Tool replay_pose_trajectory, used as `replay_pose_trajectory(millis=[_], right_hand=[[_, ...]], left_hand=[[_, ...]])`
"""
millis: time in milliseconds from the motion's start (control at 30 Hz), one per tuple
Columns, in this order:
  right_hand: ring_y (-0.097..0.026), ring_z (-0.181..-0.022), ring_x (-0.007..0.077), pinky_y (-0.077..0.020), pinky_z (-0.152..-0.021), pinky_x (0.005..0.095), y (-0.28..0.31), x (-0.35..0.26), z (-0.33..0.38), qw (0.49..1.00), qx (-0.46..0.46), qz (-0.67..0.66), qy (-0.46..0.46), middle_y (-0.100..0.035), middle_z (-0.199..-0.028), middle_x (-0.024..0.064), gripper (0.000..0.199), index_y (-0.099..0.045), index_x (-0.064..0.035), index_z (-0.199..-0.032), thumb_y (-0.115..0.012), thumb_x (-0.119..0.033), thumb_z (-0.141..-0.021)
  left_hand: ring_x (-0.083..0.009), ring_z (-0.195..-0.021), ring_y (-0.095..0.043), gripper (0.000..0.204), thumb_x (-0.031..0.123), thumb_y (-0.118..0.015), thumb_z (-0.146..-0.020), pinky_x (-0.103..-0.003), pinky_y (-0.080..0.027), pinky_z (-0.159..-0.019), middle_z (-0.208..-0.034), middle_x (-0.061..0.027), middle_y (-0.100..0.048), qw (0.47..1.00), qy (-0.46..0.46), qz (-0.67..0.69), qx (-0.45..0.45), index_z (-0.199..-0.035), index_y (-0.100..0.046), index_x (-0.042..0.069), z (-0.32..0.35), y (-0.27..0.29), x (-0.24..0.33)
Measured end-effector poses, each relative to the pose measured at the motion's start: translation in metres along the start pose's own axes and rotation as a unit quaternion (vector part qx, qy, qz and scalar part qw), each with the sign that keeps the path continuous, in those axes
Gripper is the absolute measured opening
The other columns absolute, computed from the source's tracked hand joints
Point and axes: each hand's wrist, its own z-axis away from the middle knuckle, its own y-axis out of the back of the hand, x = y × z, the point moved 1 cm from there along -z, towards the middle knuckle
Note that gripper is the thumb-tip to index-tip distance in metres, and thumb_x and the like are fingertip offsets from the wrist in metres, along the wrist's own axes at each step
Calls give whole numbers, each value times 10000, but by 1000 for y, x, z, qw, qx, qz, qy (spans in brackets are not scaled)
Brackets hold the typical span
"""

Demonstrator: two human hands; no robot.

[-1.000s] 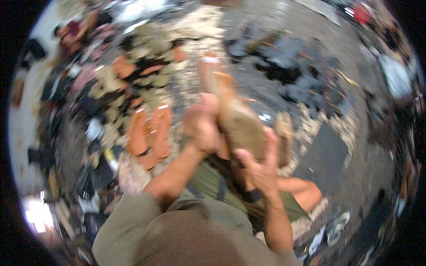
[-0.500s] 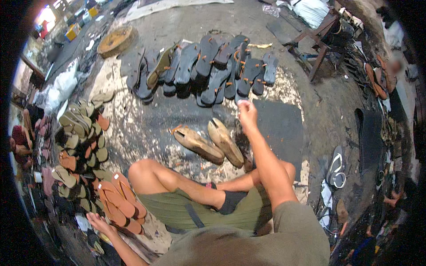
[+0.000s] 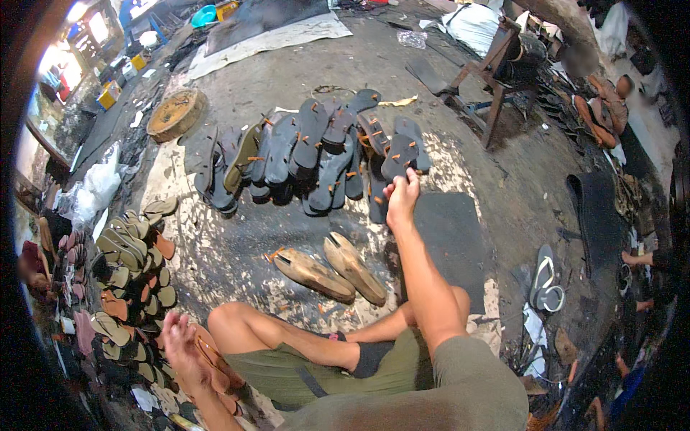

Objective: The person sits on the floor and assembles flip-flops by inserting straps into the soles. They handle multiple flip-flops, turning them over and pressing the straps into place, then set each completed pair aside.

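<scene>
This was a sandal-making workshop with a rough, stained concrete floor [image 3: 302,65]. A row of black rubber soles [image 3: 316,154] lay at twelve o'clock, stacks of olive and brown sandal soles [image 3: 129,273] at nine, two wooden shoe lasts [image 3: 330,269] at the centre, and a wooden stool [image 3: 503,72] amid scraps at one o'clock.

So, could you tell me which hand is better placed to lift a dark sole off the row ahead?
The right hand, probably: it already touches a dark sole in that row. The left hand rests on brown sandals beside the knee.
</scene>
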Motion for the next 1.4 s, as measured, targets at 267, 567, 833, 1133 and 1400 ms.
replay_pose_trajectory(millis=[267, 567, 833, 1133, 1400], right_hand=[[-628, -754, 104, -527, -659, 277, 126, -62, 62, 996, -31, 0, 87, -653, -1009, 69, 469, -473, 8, -1464, -491, -94, -1006], [-626, -662, 123, -595, -682, 331, 130, -96, 112, 995, -74, -2, 68, -644, -978, 37, 439, -504, -57, -1454, -543, -47, -1016], [-620, -742, 71, -576, -712, 254, 112, -82, 190, 984, -143, 53, 91, -647, -955, 13, 438, -487, 23, -1427, -578, -101, -1017], [-620, -929, 130, -522, -864, 304, 116, -41, 295, 821, -509, 244, -80, -620, -1218, 89, 474, -506, -40, -1441, -643, -221, -1025], [-628, -1002, 138, -516, -895, 307, 77, -56, 277, 839, -496, 224, -31, -684, -1135, 106, 586, -601, -18, -1343, -753, -426, -951]], left_hand=[[-244, -1216, -639, 413, 191, -569, -1074, -348, -561, -985, -1378, -143, -605, 959, 80, 48, -268, -1418, -525, -35, 15, -133, -9], [-248, -1218, -634, 413, 189, -522, -1092, -353, -539, -1009, -1373, -147, -599, 947, 92, 87, -296, -1437, -506, -37, 36, -157, 6], [-269, -1285, -589, 512, 249, -498, -1100, -362, -535, -1019, -1468, -171, -511, 938, 49, 76, -335, -1538, -407, 1, 37, -168, 11], [-207, -1199, -588, 466, 151, -699, -983, -355, -395, -1126, -1365, -99, -597, 953, -104, -131, -252, -1417, -577, 30, 22, -155, -24], [-172, -877, -687, 196, 17, -837, -818, -314, -533, -823, -942, -64, -761, 907, -86, -119, -395, -986, -738, 38, 116, -154, -8]])
